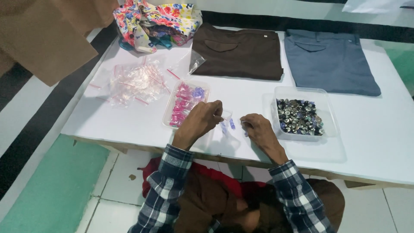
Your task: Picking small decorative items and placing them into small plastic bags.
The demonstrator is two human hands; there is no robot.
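My left hand [202, 121] pinches the top of a small clear plastic bag [225, 123] that hangs just above the white table [379, 142]. A few small blue buttons [232, 125] show inside or beside the bag. My right hand [258, 128] rests on the table just right of the bag, fingers curled near a blue button; whether it grips one I cannot tell. To the right stands a clear tray of dark metallic buttons [300, 116]. To the left stands a clear tray of pink and purple buttons [184, 103].
A heap of empty small clear bags [133, 82] lies at the left. Folded brown trousers [237, 51] and grey-blue trousers [330, 60] lie at the back. Floral cloth [155, 23] is bunched at the far left corner. The table's front edge is near my arms.
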